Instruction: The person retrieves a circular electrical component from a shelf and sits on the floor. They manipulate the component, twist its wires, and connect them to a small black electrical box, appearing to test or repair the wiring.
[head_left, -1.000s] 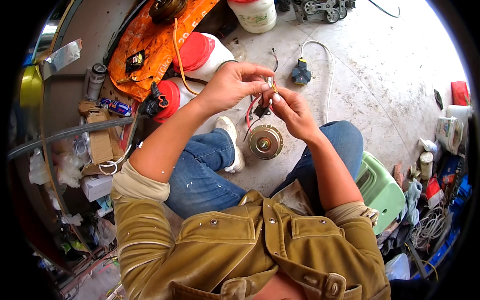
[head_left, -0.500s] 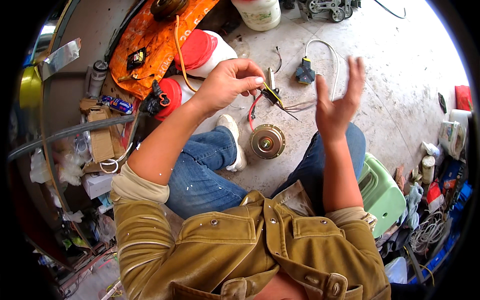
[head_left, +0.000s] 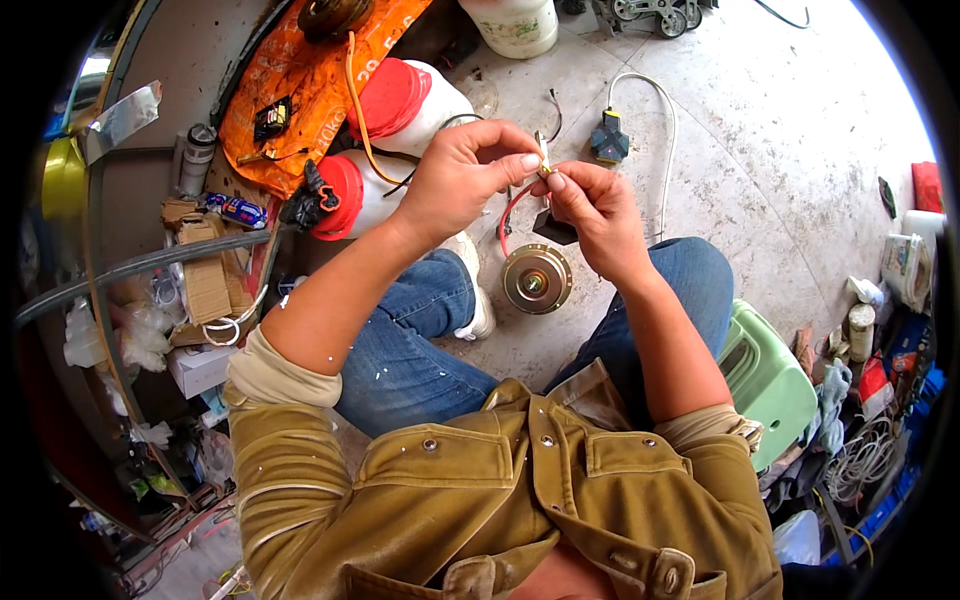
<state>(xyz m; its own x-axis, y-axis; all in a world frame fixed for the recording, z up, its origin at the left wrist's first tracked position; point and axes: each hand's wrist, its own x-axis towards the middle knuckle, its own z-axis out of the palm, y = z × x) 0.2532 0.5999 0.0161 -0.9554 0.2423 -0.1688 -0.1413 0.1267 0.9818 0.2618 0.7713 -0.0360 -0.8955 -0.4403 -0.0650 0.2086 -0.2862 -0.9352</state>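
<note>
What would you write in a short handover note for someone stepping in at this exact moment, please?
Left hand: raised over the lap, fingertips pinching the top of a small pale wire end.
Right hand: meets it from the other side, thumb and forefinger pinched on the same wire end.
Things: a red wire loops down from the hands toward the round brass-coloured motor, which lies on the concrete floor between the knees. A small black part hangs just under the right hand.
Done: both hands are on the wire end.
Left: the wires are not yet visibly joined; what the fingers are doing is too small to tell.
</note>
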